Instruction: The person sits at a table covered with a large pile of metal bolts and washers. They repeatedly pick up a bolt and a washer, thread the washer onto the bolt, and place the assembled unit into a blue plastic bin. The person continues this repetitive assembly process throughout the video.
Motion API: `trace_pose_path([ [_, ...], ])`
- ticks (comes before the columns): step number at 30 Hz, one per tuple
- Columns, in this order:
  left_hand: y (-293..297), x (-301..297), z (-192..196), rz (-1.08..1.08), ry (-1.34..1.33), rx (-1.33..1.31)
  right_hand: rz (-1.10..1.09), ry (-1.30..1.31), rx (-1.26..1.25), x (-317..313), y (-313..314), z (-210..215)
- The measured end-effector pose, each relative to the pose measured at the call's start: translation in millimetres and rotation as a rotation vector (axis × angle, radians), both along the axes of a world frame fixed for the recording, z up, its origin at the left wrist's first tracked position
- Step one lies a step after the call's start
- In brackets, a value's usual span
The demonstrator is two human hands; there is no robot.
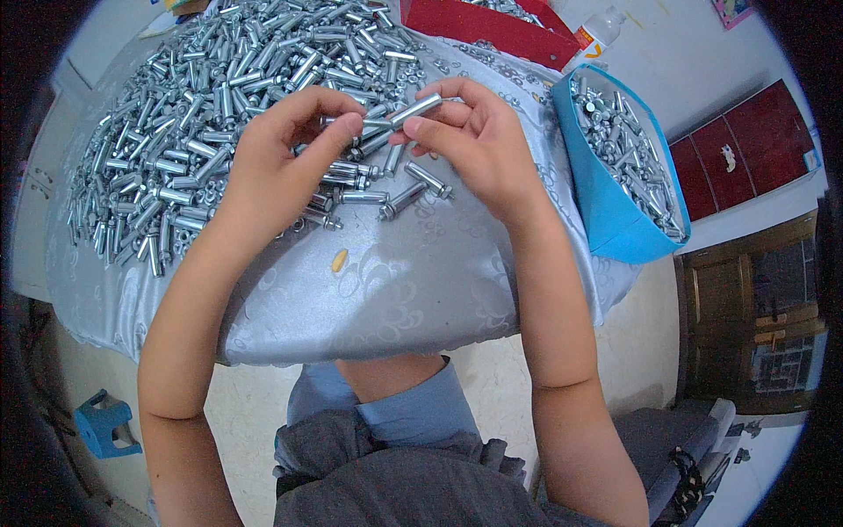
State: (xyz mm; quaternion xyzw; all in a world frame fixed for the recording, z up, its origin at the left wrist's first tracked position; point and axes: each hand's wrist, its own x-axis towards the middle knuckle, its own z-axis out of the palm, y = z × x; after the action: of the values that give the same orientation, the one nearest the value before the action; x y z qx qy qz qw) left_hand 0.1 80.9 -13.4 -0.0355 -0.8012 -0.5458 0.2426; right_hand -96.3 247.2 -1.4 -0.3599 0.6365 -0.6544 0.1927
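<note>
My left hand (281, 162) and my right hand (470, 140) meet above a table draped in a shiny silver cloth (395, 281). Between their fingertips they hold a silver metal sleeve bolt (399, 114), tilted up to the right. My right fingers pinch its upper sleeve end; my left thumb and fingers grip the lower end. A large heap of similar silver bolts (219, 105) covers the cloth behind and to the left of my hands. A few loose bolts (408, 189) lie just under my hands.
A blue box (615, 202) filled with finished bolts leans at the table's right edge. A red tray (492, 26) and a plastic bottle (597, 35) stand at the back. A small blue stool (105, 426) sits on the floor at lower left. A small yellowish bit (340, 260) lies on the cloth.
</note>
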Motion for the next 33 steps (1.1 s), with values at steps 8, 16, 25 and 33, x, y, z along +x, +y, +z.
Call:
trace_pose_path([
  [8, 2, 9, 12, -0.055, -0.120, 0.149, 0.133, -0.257, 0.012, 5, -3, 5],
  [16, 13, 10, -1, -0.135, -0.150, 0.080, 0.114, -0.098, -0.151, 17, -19, -8],
  [25, 10, 6, 10, 0.091, -0.273, 0.334, -0.144, 0.319, 0.155, -10, 1, -2],
  [33, -1, -2, 2, 0.099, -0.185, 0.335, -0.463, 0.705, 0.667, -21, 5, -27],
])
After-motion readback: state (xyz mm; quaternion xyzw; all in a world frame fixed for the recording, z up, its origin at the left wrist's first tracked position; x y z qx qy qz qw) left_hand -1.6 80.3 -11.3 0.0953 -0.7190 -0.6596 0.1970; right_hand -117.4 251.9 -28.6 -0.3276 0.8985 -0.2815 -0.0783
